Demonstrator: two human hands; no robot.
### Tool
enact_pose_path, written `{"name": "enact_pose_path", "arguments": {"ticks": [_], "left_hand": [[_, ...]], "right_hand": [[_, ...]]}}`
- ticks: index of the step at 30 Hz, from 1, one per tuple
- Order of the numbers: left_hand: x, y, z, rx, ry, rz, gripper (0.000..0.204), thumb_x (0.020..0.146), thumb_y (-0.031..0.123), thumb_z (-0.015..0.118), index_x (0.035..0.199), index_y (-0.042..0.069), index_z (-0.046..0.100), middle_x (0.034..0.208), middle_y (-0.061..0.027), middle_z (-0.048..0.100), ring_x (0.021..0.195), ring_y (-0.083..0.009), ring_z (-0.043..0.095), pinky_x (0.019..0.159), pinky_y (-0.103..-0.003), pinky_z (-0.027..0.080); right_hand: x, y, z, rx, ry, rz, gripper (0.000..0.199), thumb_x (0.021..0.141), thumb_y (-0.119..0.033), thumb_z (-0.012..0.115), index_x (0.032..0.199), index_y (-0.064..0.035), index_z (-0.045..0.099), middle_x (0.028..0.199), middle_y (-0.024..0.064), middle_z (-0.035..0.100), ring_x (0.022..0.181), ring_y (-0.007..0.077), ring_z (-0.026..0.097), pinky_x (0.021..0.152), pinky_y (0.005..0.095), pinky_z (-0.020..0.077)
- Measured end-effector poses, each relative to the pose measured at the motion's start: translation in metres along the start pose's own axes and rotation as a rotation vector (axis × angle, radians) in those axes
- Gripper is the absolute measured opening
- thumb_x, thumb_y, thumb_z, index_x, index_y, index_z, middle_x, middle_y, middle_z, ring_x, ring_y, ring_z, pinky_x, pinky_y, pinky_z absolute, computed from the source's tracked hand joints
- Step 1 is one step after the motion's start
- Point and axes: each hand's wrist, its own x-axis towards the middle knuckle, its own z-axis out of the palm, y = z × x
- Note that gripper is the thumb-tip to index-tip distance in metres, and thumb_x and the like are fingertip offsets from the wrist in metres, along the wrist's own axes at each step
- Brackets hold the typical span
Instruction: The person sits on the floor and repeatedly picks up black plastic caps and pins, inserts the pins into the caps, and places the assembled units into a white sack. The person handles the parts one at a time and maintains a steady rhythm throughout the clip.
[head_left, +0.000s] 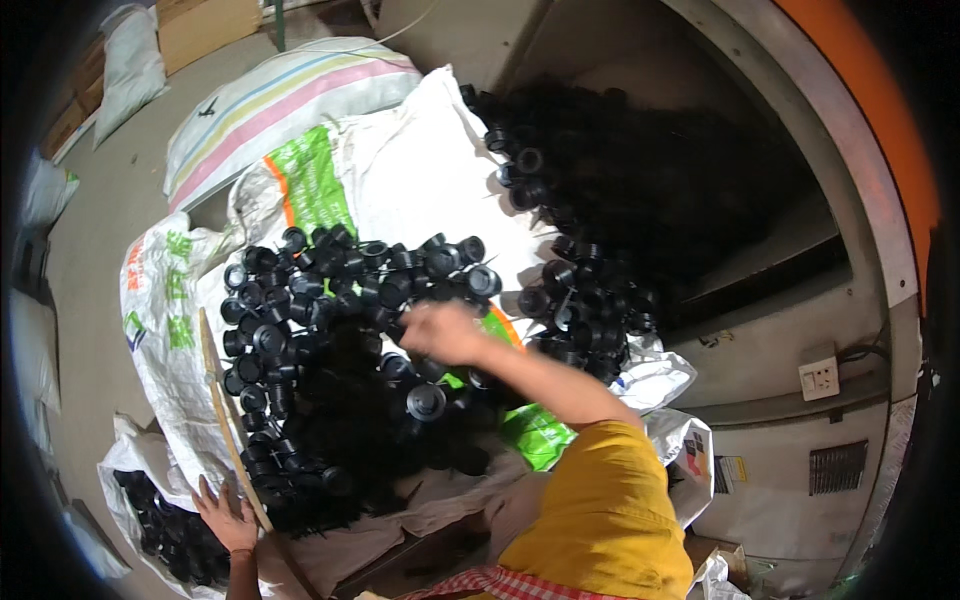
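A large heap of black plastic caps (268,340) lies on a white woven sack (410,180) with green and orange print. My right hand (440,333) is over the right part of this heap, its fingers curled in among the caps and slightly blurred. Whatever they hold is hidden. Down at the left, my left hand (230,518) rests with fingers spread on the sack's edge. Beside it runs a thin wooden stick (222,400), lying along the left side of the heap. A loose round cap (426,402) sits just below my right hand.
More caps (590,300) spill at right from a dark machine opening (740,180). An open sack of black pieces (165,525) stands at lower left. Behind lies a full striped sack (290,100). A socket box (818,378) is on the machine's panel.
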Motion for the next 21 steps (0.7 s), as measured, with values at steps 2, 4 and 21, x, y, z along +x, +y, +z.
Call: {"name": "enact_pose_path", "arguments": {"ticks": [2, 4, 21], "left_hand": [[0.002, 0.002, -0.001, 0.016, 0.020, 0.051, 0.048, 0.082, 0.035, 0.054, 0.115, -0.001, 0.058, 0.142, -0.0257, 0.033, 0.130, -0.0529, 0.025, 0.108, -0.058, 0.020], [-0.007, -0.014, 0.008, 0.049, 0.045, 0.060, 0.049, 0.080, 0.033, 0.055, 0.115, -0.002, 0.058, 0.141, -0.0283, 0.033, 0.129, -0.0535, 0.025, 0.108, -0.059, 0.020], [-0.005, -0.010, 0.013, 0.055, 0.020, 0.005, 0.051, 0.076, 0.033, 0.058, 0.115, 0.000, 0.057, 0.143, -0.0264, 0.032, 0.130, -0.0530, 0.025, 0.108, -0.058, 0.021]], "right_hand": [[-0.043, 0.076, -0.088, -0.447, 0.712, 0.086, 0.030, 0.079, -0.019, 0.066, 0.106, -0.0076, 0.065, 0.101, 0.0154, 0.065, 0.093, 0.0325, 0.063, 0.083, 0.0420, 0.0491], [-0.083, 0.121, -0.178, -0.459, 1.049, 0.246, 0.036, 0.075, -0.014, 0.069, 0.107, -0.0021, 0.060, 0.105, 0.0197, 0.061, 0.095, 0.0387, 0.057, 0.086, 0.0453, 0.0461], [-0.061, 0.154, -0.102, -0.070, -0.275, 0.511, 0.084, 0.068, -0.082, 0.050, 0.129, -0.0248, 0.057, 0.134, 0.0096, 0.053, 0.124, 0.0302, 0.049, 0.106, 0.0406, 0.0329]]}}
